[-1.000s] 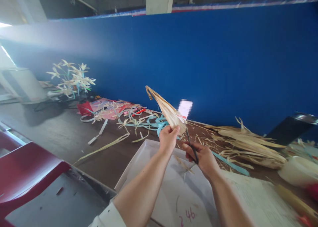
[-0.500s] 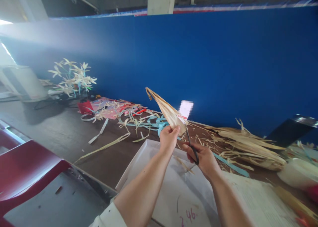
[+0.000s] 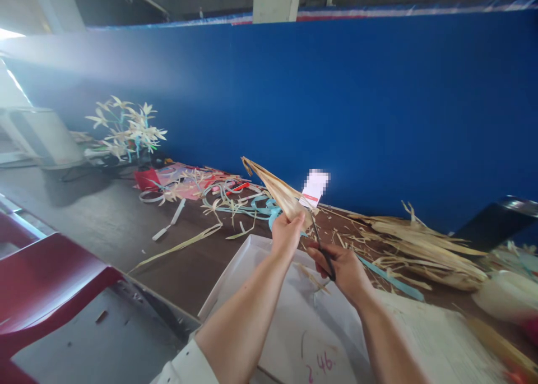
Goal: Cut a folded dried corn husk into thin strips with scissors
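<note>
My left hand [image 3: 287,234] pinches the wide lower end of a dried corn husk [image 3: 279,190], whose brown tip points up and left. In my right hand [image 3: 339,266] is a pair of dark-handled scissors [image 3: 326,259], the fingers closed round the handles. The scissor blades reach up along the right edge of the husk, beside my left fingertips; whether they touch it I cannot tell. Both hands are above a shallow white tray [image 3: 247,260] with handwriting and a few husk scraps in it.
Loose husks [image 3: 424,238] lie on the brown table [image 3: 193,283] at right, near a white roll [image 3: 504,297]. Blue ribbon [image 3: 269,207] and trimmings lie behind my hands. Husk flowers [image 3: 134,129] stand at left. A lit phone-like screen [image 3: 315,188] leans against the blue partition [image 3: 378,103]. Red chair [image 3: 50,283] at lower left.
The husk's tip has dipped slightly down and left. My grip on the husk and on the scissors is the same, and the whole view has shifted a little.
</note>
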A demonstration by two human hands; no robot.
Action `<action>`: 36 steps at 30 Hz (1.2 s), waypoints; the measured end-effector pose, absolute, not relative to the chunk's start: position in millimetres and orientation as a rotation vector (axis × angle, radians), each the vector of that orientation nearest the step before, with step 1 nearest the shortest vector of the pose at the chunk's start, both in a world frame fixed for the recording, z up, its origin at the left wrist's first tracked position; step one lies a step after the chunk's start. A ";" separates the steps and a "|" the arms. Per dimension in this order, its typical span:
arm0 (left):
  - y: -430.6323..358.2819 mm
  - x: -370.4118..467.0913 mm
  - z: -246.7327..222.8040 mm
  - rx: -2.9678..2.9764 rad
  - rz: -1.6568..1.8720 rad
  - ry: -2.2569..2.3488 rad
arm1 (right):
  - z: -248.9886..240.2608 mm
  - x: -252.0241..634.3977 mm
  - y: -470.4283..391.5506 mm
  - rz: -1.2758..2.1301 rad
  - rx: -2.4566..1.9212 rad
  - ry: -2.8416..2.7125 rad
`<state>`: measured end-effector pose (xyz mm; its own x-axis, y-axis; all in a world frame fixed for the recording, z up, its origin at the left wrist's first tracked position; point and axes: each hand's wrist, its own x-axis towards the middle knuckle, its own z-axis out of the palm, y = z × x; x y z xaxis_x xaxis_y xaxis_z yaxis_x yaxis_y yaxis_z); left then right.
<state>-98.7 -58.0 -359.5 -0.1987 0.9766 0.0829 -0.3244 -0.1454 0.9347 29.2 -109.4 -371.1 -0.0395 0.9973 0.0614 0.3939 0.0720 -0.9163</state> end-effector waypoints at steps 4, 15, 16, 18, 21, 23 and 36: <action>-55.8 -99.9 -363.6 1.015 1.534 1.048 | -372.3 29.8 -109.5 0.983 -1.443 -1.523; -55.8 -97.9 -362.2 1.030 1.485 1.018 | -363.9 28.6 -110.5 0.989 -1.406 -1.537; -55.5 -97.8 -362.2 1.021 1.486 1.006 | -362.2 28.0 -111.2 0.984 -1.405 -1.543; -54.8 -97.9 -362.4 1.013 1.490 1.002 | -359.1 27.0 -112.6 0.982 -1.413 -1.542; -53.6 -99.0 -364.1 1.035 1.484 1.014 | -357.5 26.8 -113.7 1.000 -1.435 -1.526; -52.5 -99.9 -365.7 1.056 1.480 1.010 | -359.0 27.6 -113.2 1.015 -1.441 -1.519; -53.5 -103.2 -362.2 1.083 1.463 1.018 | -365.8 32.1 -109.5 1.012 -1.455 -1.535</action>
<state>-103.2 -53.5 -362.2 -0.0901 0.9889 0.1184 -0.2323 -0.1365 0.9630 32.1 -109.5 -365.8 -0.0444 0.9989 0.0135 0.3813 0.0295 -0.9240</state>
